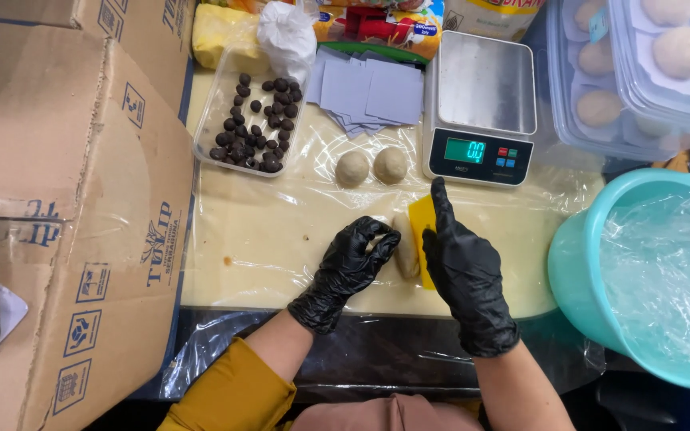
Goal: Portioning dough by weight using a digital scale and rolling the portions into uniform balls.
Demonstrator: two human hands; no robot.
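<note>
Now pale dough log [405,254] lies elongated, smooth.

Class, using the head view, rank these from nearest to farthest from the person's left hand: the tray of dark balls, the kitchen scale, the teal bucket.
From the left hand:
1. Tray of dark balls, up and to the left.
2. Kitchen scale, up and to the right, slightly farther.
3. Teal bucket, far right edge.

dough piece [405,247] partly hidden between hands, teal tub [576,271] cut off right
</note>
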